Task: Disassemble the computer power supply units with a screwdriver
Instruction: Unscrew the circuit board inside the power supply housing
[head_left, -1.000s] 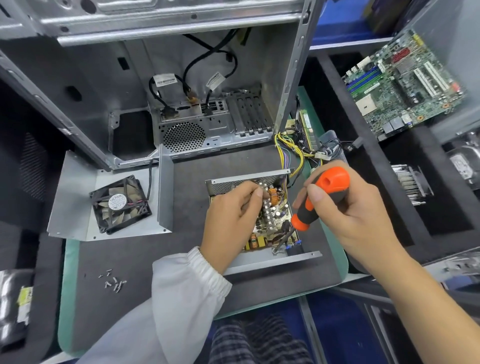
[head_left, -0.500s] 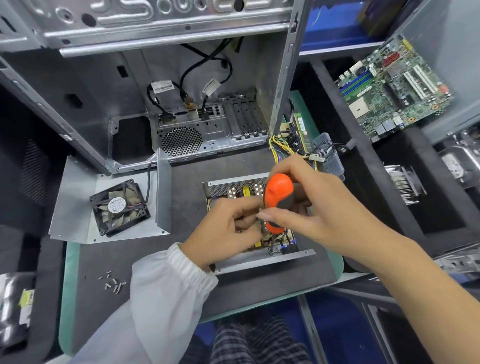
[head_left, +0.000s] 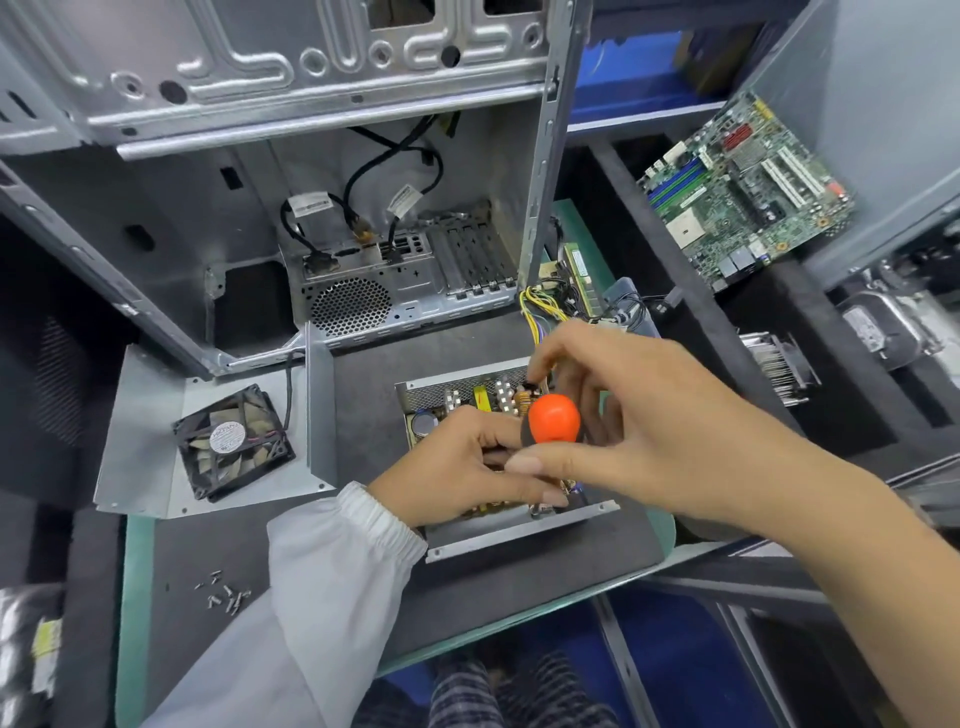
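Over the power supply (head_left: 457, 400), both hands' grips (head_left: 644, 415) pinch the screwdriver (head_left: 554, 418).

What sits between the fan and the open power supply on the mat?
In the head view, the upright wall of the metal cover stands between the fan and the power supply; then bare mat.

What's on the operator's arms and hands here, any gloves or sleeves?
No gloves: both the left hand and the right hand are bare, with no rings, watch or markings visible. The left arm wears a loose white sleeve that ends in a gathered elastic cuff at the wrist. The right forearm is bare as far as the frame shows.
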